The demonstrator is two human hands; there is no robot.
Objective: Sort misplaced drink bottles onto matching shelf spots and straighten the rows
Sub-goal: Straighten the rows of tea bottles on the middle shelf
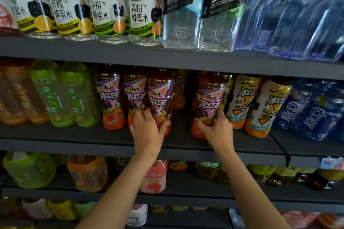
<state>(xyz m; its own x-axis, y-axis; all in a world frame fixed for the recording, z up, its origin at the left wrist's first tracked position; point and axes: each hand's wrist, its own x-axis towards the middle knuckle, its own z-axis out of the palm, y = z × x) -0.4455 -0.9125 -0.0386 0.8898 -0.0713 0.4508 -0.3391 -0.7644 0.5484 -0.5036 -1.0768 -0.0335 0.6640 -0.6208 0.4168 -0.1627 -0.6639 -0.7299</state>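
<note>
Two hands work the dark grey metal middle shelf [178,141]: our left hand [147,130] wraps one purple-labelled amber iced-tea bottle [161,98] on that shelf. Right of it across a gap, our right hand [216,128] grips a matching purple-labelled bottle [211,102], just left of the yellow-labelled iced-tea bottles [243,100].

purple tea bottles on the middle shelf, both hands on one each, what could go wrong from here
The right hand grips a purple-label tea bottle standing apart from its row, beside the yellow-label bottles; sliding it could knock those. The left hand holds the row's end bottle, near the shelf edge, so it could tip off.
</note>
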